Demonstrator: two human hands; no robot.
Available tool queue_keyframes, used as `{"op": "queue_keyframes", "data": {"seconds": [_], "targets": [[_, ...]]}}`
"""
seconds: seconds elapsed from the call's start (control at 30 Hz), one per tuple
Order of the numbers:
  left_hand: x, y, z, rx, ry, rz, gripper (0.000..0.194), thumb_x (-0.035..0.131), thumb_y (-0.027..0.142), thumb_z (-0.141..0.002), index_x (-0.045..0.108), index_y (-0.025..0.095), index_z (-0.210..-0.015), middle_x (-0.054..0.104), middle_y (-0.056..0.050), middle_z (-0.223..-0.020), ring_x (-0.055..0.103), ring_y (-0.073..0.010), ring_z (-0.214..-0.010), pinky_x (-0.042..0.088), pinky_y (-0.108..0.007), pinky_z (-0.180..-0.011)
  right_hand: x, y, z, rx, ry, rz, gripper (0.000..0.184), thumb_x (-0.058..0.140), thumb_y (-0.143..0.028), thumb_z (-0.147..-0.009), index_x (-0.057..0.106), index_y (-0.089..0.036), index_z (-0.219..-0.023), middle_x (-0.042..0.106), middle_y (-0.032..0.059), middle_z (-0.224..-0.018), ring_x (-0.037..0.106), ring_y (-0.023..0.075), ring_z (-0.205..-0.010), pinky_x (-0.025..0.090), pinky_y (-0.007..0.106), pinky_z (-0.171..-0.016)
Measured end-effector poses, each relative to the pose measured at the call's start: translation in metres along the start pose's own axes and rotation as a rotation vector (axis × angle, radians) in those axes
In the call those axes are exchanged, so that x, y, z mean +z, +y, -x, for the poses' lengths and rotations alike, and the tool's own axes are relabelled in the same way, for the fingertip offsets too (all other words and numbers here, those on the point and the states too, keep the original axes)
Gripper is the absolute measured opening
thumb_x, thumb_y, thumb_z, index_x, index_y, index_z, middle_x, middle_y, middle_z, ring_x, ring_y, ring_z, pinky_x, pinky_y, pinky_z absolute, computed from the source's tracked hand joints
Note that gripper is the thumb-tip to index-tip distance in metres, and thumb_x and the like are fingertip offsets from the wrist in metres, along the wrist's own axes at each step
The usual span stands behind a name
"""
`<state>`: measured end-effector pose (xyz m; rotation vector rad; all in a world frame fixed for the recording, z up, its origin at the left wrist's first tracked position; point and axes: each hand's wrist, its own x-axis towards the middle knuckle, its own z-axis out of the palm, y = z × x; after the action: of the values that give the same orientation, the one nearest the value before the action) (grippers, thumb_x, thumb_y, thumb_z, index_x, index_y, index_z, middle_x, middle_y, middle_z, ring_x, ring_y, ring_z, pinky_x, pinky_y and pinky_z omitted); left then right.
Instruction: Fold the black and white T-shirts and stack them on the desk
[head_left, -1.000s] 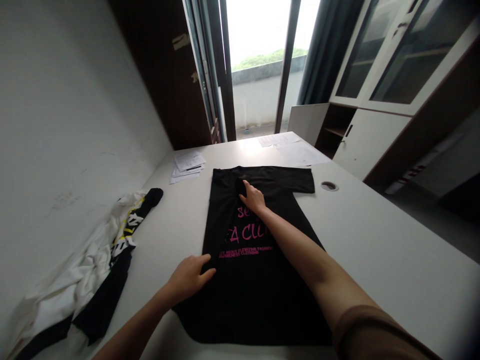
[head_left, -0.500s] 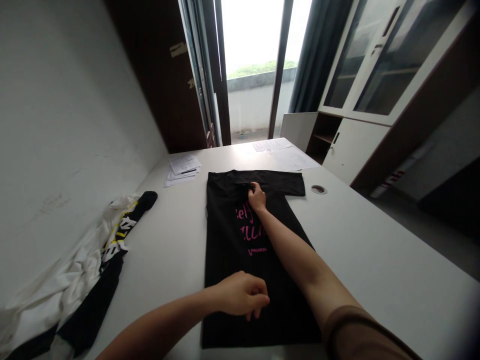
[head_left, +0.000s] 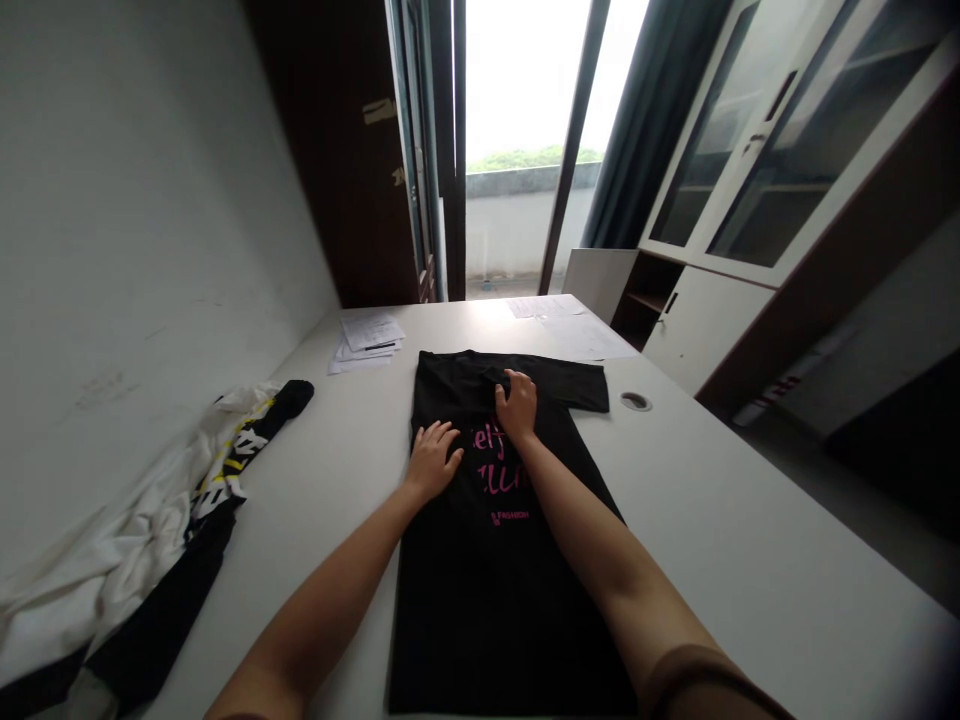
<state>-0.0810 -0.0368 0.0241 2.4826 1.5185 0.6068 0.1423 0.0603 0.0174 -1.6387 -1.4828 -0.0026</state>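
A black T-shirt (head_left: 502, 610) with pink lettering lies on the white table (head_left: 720, 520), its left side folded in and one sleeve sticking out to the right. My left hand (head_left: 433, 462) rests on the shirt's left edge, fingers spread. Farther up, near the neckline, my right hand (head_left: 517, 405) lies on the cloth with its fingers apart. Part of the pink print is covered by my right hand and forearm.
A crumpled white and black garment (head_left: 142, 560) lies along the wall at the left. Papers (head_left: 367, 338) with a dark pen are at the back left, and more sheets (head_left: 577, 325) at the back right. A round cable hole (head_left: 636, 401) is right of the sleeve.
My left hand has moved up and left from above the lower shirt onto its left edge, and opened. My right hand has let go of the cloth near the neckline and spread its fingers.
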Motion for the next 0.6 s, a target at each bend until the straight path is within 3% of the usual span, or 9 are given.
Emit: {"op": "queue_keyframes", "data": {"seconds": [0.1,0.17,0.23,0.3,0.43,0.6], "targets": [[0.006,-0.001,0.007,0.044,-0.056,-0.053,0.052,0.045,0.046,-0.103,0.053,0.023,-0.149,0.042,-0.011,-0.162,0.027,-0.0309,-0.154,0.015,-0.058,-0.127,-0.002,0.001,-0.002,-0.140,-0.247,0.078,0.042,0.048,-0.033,-0.099,0.060,-0.023,-0.137,0.064,0.0108,-0.135,0.049,0.0269,-0.134,0.027,0.048,-0.118],[0.008,0.001,0.010,0.048,-0.085,-0.083,0.054,0.044,0.047,-0.103,0.050,0.025,-0.152,0.038,-0.010,-0.164,0.026,-0.0318,-0.155,0.016,-0.058,-0.126,-0.008,0.016,-0.008,-0.042,-0.346,0.154,0.039,0.053,-0.035,-0.097,0.064,-0.023,-0.132,0.068,0.0099,-0.128,0.054,0.0274,-0.128,0.030,0.049,-0.116],[0.009,0.001,0.012,0.037,-0.094,-0.089,0.055,0.045,0.047,-0.103,0.049,0.027,-0.153,0.037,-0.009,-0.165,0.026,-0.0318,-0.155,0.018,-0.057,-0.126,-0.021,0.042,-0.015,0.139,-0.291,0.233,0.039,0.054,-0.037,-0.097,0.067,-0.019,-0.128,0.069,0.0130,-0.125,0.058,0.0282,-0.122,0.037,0.044,-0.110],[0.011,-0.001,0.012,0.036,-0.095,-0.071,0.055,0.046,0.047,-0.102,0.049,0.029,-0.153,0.037,-0.008,-0.165,0.026,-0.0320,-0.155,0.018,-0.058,-0.126,-0.042,0.074,-0.019,0.291,-0.156,0.315,0.038,0.053,-0.037,-0.096,0.069,-0.016,-0.124,0.068,0.0167,-0.123,0.060,0.0293,-0.119,0.041,0.041,-0.106],[0.015,-0.006,0.013,0.036,-0.077,-0.013,0.054,0.048,0.045,-0.100,0.051,0.030,-0.152,0.038,-0.007,-0.164,0.026,-0.0337,-0.155,0.018,-0.059,-0.126,-0.087,0.127,-0.018,0.534,0.061,0.423,0.040,0.050,-0.037,-0.095,0.068,-0.016,-0.124,0.067,0.0191,-0.124,0.061,0.0329,-0.118,0.043,0.043,-0.103],[0.019,-0.008,0.012,0.025,-0.069,0.036,0.054,0.050,0.044,-0.099,0.054,0.028,-0.150,0.041,-0.007,-0.163,0.026,-0.0348,-0.155,0.015,-0.060,-0.126,-0.111,0.155,-0.011,0.605,0.106,0.540,0.056,0.057,-0.048,-0.092,0.059,-0.010,-0.134,0.064,0.0256,-0.127,0.058,0.0383,-0.123,0.042,0.048,-0.105]]}}
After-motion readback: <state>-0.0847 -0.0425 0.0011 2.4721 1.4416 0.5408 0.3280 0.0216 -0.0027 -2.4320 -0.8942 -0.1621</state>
